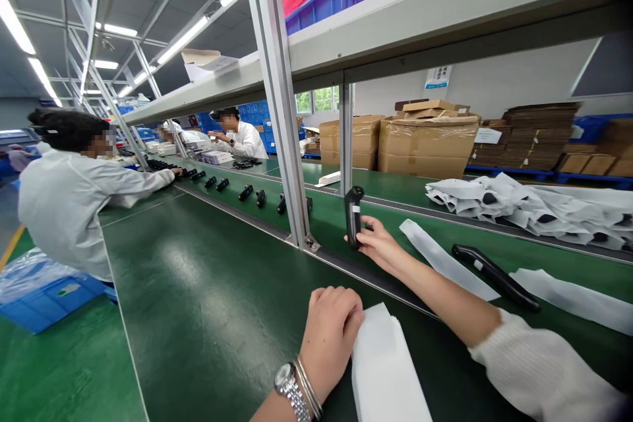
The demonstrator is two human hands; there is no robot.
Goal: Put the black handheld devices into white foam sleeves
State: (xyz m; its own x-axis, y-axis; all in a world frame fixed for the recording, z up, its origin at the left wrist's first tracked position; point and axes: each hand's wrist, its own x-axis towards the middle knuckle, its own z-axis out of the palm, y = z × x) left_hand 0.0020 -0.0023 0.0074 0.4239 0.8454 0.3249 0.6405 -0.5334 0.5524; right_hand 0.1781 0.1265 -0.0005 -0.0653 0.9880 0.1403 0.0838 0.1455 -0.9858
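My right hand (378, 242) is closed on a slim black handheld device (353, 217) with a small white label. It holds the device upright over the green bench, near the metal post. Lower down, my left hand (332, 330) is curled at the top corner of a stack of flat white sleeves (388, 369); its fingertips are partly hidden, and the thumb presses at the sleeves' edge. To the right of my right forearm lies another black device (494, 275), between a loose white sleeve (445, 257) and a second one (576, 297).
Several black devices (246, 192) stand in a row along the belt. A metal post (284, 105) rises from the bench under an overhead shelf (445, 10). White-wrapped items (534, 204) are piled at right. A co-worker (69, 191) reaches toward the row from the left.
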